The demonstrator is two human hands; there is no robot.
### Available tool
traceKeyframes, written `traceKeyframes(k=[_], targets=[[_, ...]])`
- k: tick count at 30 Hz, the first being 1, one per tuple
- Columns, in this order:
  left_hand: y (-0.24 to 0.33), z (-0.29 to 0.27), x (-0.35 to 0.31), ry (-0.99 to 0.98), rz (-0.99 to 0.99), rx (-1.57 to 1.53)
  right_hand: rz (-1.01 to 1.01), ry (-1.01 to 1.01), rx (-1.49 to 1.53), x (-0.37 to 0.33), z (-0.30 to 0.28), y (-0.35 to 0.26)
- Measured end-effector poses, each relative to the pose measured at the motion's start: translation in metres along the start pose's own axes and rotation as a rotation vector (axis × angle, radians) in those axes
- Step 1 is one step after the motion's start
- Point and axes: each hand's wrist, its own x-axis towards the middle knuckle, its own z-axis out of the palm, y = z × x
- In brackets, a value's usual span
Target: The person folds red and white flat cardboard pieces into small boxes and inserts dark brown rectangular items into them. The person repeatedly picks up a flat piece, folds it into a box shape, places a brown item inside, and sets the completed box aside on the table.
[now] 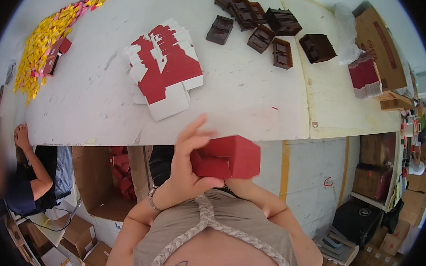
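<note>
Just in front of my body, at the table's near edge, is a small red cardboard box (242, 155), folded into shape, with an opening at its left end. My right hand (241, 184) supports it from below; most of its fingers are hidden behind the box. At the box's left side is my left hand (188, 159), fingers stretched out and apart and slightly blurred, thumb close to the lower edge. Beyond, on the white table (250, 101), lies a fanned stack of flat red and white box blanks (169, 62).
Several dark brown plastic trays (260, 20) lie at the far right. Yellow and pink wrapped pieces (46, 43) are heaped far left. Below the table, an open carton (97, 189) contains red boxes (121, 170). Another person's hand (22, 136) rests on the table's left edge.
</note>
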Motion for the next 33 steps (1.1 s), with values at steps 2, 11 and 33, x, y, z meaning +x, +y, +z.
traceKeyframes(k=[2,11,33], targets=[[0.003,-0.026,0.001,-0.384,-0.055,0.374,-0.275,0.076,-0.150,0.012,-0.014,-0.008],[-0.002,-0.014,0.004,-0.363,-0.464,0.207,-0.004,-0.184,0.041,0.040,-0.017,-0.026],[-0.074,-0.042,0.047,-0.250,-0.183,0.684,-0.356,0.031,-1.219,0.117,-0.138,0.025]])
